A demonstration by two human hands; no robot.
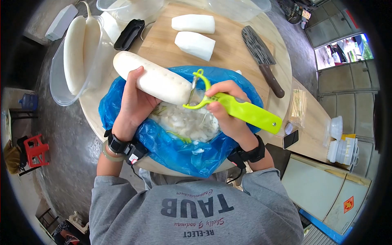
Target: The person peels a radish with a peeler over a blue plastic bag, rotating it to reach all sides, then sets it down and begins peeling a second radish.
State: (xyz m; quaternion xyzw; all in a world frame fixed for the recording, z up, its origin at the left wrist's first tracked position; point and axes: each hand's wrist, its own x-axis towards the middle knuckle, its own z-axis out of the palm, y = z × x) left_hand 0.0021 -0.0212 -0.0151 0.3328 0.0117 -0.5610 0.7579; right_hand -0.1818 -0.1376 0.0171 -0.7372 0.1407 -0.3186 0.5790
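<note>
A long white daikon radish (157,79) lies across my left hand (134,100), whose fingers wrap its underside. My right hand (228,108) grips a bright green peeler (249,112). The peeler's blade meets the right end of the daikon. Below both hands, a blue plastic bag (163,143) is spread wide, with pale peelings (192,122) heaped inside. Two peeled white daikon pieces (194,24) rest on the wooden cutting board (159,45) beyond the bag.
A knife (261,57) with a dark patterned blade lies at the board's right. Whole daikons (74,61) stand in a clear plastic tub (57,87) at left. Near it sits a black tray (129,35). A phone (290,139) and bundled wooden skewers (298,104) are on the right.
</note>
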